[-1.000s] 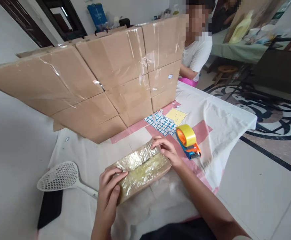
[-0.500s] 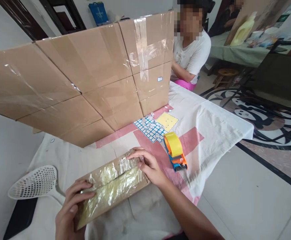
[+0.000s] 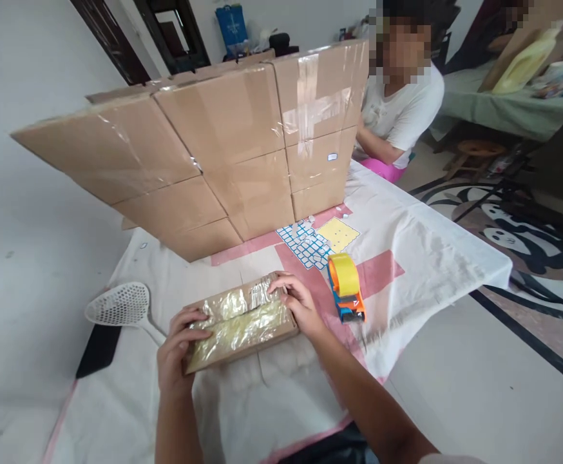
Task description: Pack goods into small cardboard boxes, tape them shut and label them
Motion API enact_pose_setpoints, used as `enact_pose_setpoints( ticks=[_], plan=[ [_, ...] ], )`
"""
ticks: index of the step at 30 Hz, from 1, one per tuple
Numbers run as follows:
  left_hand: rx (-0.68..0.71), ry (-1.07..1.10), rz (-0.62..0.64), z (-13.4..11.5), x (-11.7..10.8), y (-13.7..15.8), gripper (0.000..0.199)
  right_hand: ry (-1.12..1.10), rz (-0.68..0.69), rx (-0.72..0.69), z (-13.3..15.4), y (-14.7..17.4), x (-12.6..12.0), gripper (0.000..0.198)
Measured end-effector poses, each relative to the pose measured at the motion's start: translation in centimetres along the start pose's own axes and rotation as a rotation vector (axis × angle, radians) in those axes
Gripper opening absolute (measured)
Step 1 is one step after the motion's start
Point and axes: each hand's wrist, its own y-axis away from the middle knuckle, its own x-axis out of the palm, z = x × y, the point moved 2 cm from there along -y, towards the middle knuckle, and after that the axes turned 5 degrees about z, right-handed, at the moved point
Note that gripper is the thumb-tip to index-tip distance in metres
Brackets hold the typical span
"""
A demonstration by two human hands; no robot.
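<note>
A small cardboard box (image 3: 240,338), with shiny clear tape over its top, rests on the cloth-covered table in front of me. My left hand (image 3: 179,345) grips its left end, fingers over the top edge and thumb out of sight. At the right end, my right hand (image 3: 301,304) is curled over the top corner, also holding the box. A tape dispenser (image 3: 345,287) with a yellow roll, orange and blue body, lies just right of my right hand. Beyond the box stands a tall wall of taped cardboard boxes (image 3: 243,193).
A white slotted skimmer (image 3: 123,305) lies at the left over a black flat object (image 3: 98,351). Blue-outlined stickers (image 3: 305,245) and a yellow sheet (image 3: 339,234) lie near the stacked boxes. A person in a white shirt (image 3: 402,116) sits behind the table's far right.
The view has shifted, so the table and stacked boxes appear farther right and smaller. Both hands keep the same hold on the small cardboard box.
</note>
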Motion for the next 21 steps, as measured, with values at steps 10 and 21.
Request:
enact_pose_setpoints(
  ticks=[10,21],
  plan=[
    [0.038,-0.093,0.14,-1.0,-0.4,-0.6,0.04,0.053,-0.024,0.011,-0.6,0.4,0.0,0.021],
    [0.098,-0.041,0.084,-1.0,0.1,-0.4,0.045,0.026,-0.077,0.054,-1.0,0.4,0.0,0.028]
  ],
)
